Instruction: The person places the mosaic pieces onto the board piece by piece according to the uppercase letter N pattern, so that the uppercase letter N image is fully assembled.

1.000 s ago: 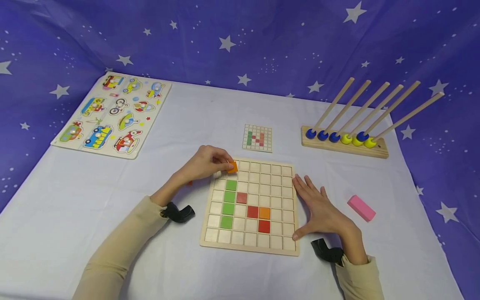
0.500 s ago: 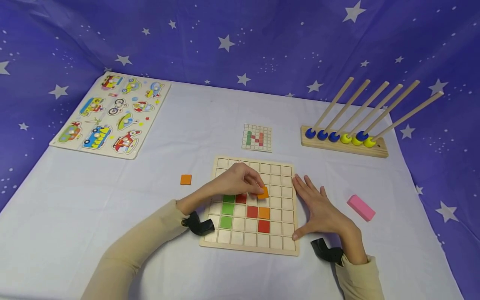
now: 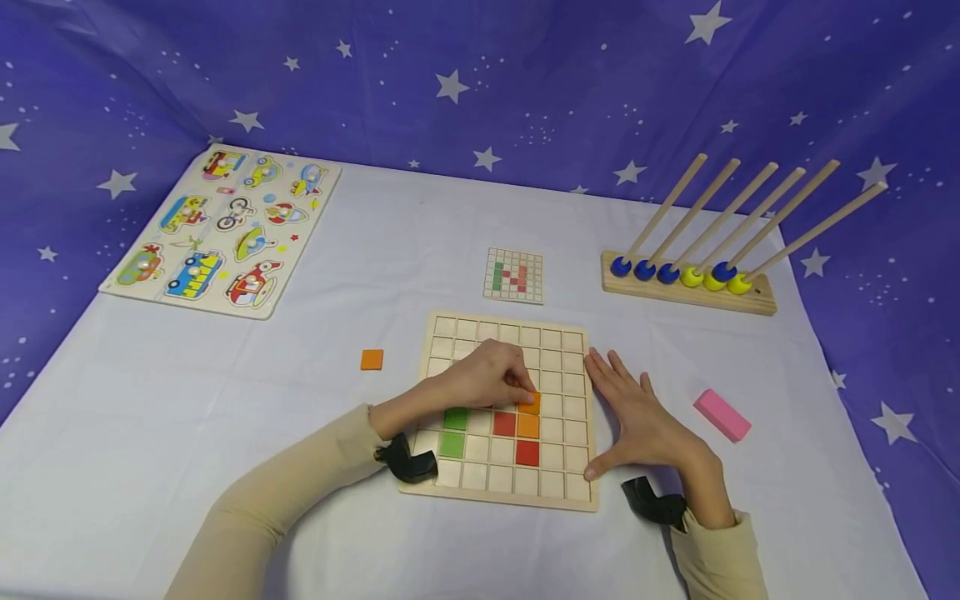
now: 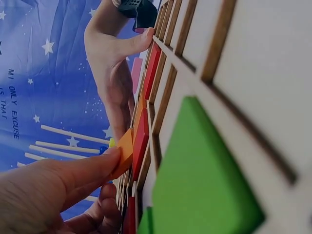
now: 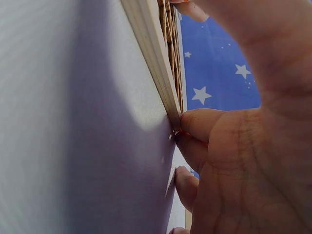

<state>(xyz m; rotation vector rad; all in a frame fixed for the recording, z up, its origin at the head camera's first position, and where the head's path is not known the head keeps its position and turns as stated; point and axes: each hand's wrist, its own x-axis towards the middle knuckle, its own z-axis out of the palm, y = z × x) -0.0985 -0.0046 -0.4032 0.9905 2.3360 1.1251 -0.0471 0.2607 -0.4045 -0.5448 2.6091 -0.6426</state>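
Observation:
Between thumb and fingers, my left hand pinches an orange square tile over a gridded wooden board. In the left wrist view that orange tile tilts against the grid. Directly below it on the board lies a second orange tile, with red tiles near it. Green tiles form a column at left, partly hidden by my left hand. My right hand has its fingers spread, and thumb and fingertips touch the board's right edge. The right wrist view shows those fingers against that edge.
A loose orange tile lies left of the board. Behind the board is a small pattern card. A peg stand with beads is at back right, a pink block at right, and a vehicle puzzle at back left.
My left hand has carried the orange tile from the board's upper left corner rightward and down, to the cell above the other orange tile. The right hand has stayed at the edge.

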